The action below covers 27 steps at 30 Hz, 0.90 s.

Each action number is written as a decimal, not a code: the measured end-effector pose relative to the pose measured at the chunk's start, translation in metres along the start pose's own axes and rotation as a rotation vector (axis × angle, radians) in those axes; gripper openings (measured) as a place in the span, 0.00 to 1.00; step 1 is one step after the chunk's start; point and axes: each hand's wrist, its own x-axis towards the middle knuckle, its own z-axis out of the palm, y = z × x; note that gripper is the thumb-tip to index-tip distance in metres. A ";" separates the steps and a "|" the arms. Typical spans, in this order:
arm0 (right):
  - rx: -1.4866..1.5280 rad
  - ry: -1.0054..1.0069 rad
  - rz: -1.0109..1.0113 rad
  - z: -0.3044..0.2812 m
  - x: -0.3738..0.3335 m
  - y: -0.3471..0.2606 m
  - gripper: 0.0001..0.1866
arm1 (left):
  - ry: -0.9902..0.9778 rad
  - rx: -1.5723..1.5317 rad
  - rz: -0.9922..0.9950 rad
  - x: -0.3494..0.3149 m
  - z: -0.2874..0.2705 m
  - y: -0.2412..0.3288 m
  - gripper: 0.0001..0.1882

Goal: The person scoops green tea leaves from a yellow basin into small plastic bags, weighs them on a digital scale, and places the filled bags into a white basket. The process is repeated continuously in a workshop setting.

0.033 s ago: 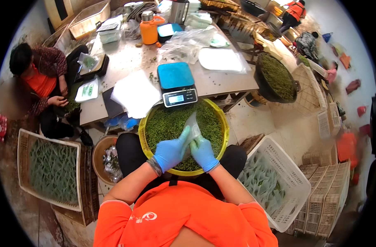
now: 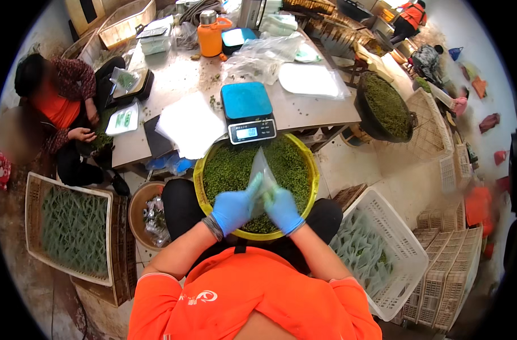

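Note:
Both of my hands wear blue gloves and meet over a yellow tub (image 2: pixel 313 195) heaped with small green berry-like pieces (image 2: pixel 227 167). My left hand (image 2: pixel 235 211) grips one side of a clear plastic bag (image 2: pixel 260 166), its thumb pointing up along the film. Against the bag's other side my right hand (image 2: pixel 284 211) is closed. The bag rises to a pointed tip between the hands; whether anything is in it I cannot tell. Just beyond the tub, a digital scale (image 2: pixel 247 107) with a blue top sits at the table's near edge, nothing on its pan.
White sheets (image 2: pixel 189 124) lie left of the scale on the table (image 2: pixel 309 116). Crates of filled bags flank me, one at left (image 2: pixel 108 243) and one at right (image 2: pixel 394 226). A brown bucket (image 2: pixel 135 215) stands by my left knee. A co-worker (image 2: pixel 60 107) sits at left.
The bag's tip has tilted slightly left and its film looks wider between my hands. The whole view has shifted a little; both hands keep their hold.

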 end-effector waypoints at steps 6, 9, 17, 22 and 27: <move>0.516 -0.473 0.015 -0.046 0.043 0.019 0.34 | 0.299 -0.321 -0.039 0.010 -0.014 -0.030 0.33; 0.642 -0.549 -0.062 -0.053 0.083 0.047 0.42 | 0.415 -0.507 -0.164 0.012 -0.024 -0.050 0.28; -0.195 -0.182 -0.041 0.088 0.118 0.067 0.41 | 0.424 -0.463 -0.220 0.010 -0.036 -0.064 0.24; -0.170 -0.293 -0.232 0.057 0.040 0.054 0.46 | 0.347 -0.586 -0.365 0.010 -0.033 -0.064 0.22; -0.260 -0.209 -0.171 0.069 0.061 0.057 0.52 | 0.414 -0.542 -0.249 0.022 -0.026 -0.061 0.22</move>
